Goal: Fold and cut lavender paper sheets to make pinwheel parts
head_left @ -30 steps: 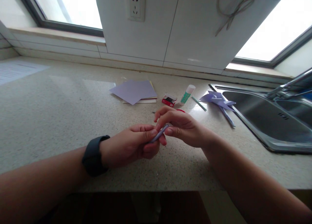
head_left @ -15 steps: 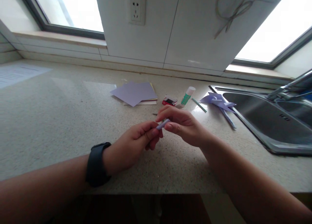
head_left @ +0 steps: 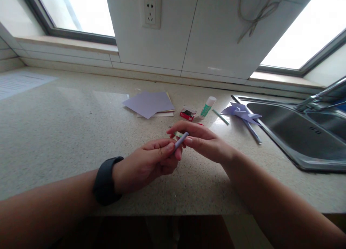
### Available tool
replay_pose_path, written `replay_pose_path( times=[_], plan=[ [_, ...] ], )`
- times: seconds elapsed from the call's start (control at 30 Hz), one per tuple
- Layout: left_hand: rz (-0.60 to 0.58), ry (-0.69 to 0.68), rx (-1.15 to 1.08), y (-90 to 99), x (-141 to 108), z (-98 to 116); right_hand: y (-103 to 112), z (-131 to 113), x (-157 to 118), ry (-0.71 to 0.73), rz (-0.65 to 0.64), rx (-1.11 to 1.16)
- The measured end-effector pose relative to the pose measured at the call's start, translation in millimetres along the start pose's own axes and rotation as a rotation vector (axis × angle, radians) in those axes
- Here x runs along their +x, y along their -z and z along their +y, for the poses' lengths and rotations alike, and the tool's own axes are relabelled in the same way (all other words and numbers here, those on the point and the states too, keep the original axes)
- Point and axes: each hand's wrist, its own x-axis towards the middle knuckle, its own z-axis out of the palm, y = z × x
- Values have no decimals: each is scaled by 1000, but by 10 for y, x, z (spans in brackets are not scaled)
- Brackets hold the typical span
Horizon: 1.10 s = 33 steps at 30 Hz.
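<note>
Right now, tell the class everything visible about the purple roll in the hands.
The purple roll is a slim, light-purple tube, apparently paper. It slants, upper end to the picture's right. The left hand pinches its lower part between thumb and fingers, hiding that end. The right hand is beside the upper end; whether it touches is unclear.

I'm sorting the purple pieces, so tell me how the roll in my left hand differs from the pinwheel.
The roll is a plain, slim tube; the pinwheel has folded blades on a stick. The roll slants up from the left hand; the pinwheel lies by the sink, unheld. The pinwheel spreads far wider than the roll. Both are light purple.
</note>
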Motion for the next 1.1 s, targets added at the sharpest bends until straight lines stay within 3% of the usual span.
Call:
replay_pose_path(
  times=[0.3, 0.47, 0.53, 0.63, 0.73, 0.83, 0.93, 1.1],
  plan=[
    [-170, 147, -199, -5, -54, 59, -44, 10, 29, 134, -27, -164],
    [-200, 172, -235, 5, -55, 72, -51, 30, 53, 171, 16, -222],
    [-168, 149, -190, 14, -44, 46, -50, 40, 55, 161, 29, -205],
    [13, 47, -9, 35, -14, -7, -22, 61, 57, 161, 83, -203],
    [163, -114, 327, 56, 16, -25, 15, 76, 64, 162, 185, -329],
    [233, -192, 650, 67, 35, 11, 15, 74, 72, 164, 235, -423],
    [223, -202, 692, 74, 43, 35, -12, 65, 70, 118, 174, -293],
    [67, -140, 482, 86, 35, -33, 0, 57, 43, 98, 14, -109]
  ],
)
